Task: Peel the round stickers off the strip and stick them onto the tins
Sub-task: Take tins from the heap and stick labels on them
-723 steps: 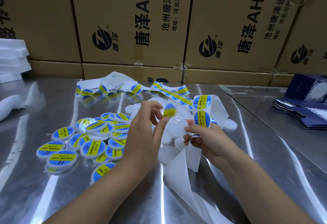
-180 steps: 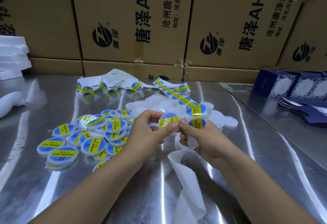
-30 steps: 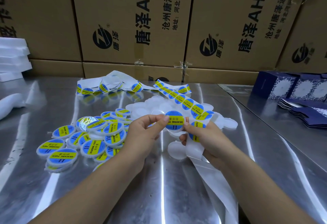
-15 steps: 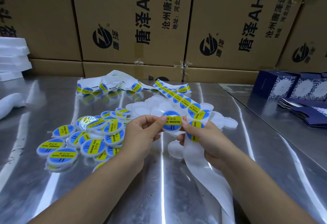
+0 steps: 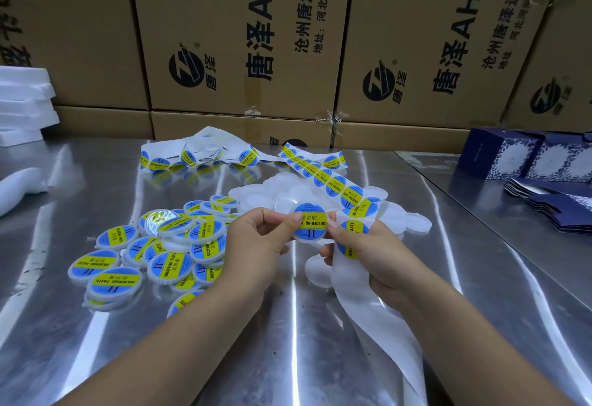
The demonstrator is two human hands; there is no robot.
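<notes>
Above the steel table (image 5: 288,325) I hold a small round white tin (image 5: 310,222) with a blue and yellow sticker on its lid. My left hand (image 5: 256,245) pinches its left edge. My right hand (image 5: 374,251) touches its right edge with the thumb and grips the white sticker strip (image 5: 333,181), which runs back over my fingers with several stickers on it. Its bare backing (image 5: 368,309) hangs down toward me. Several labelled tins (image 5: 169,245) lie heaped at the left. Plain white tins (image 5: 410,223) lie behind my hands.
A second coil of sticker strip (image 5: 198,155) lies at the back of the table. Cardboard boxes (image 5: 240,37) form a wall behind. White foam pieces (image 5: 22,101) are stacked at far left. Dark blue patterned cartons (image 5: 528,162) and flat blue sleeves (image 5: 557,207) sit at the right.
The labelled tin has turned a little between my fingers and stays at the same spot; both hands have hardly moved.
</notes>
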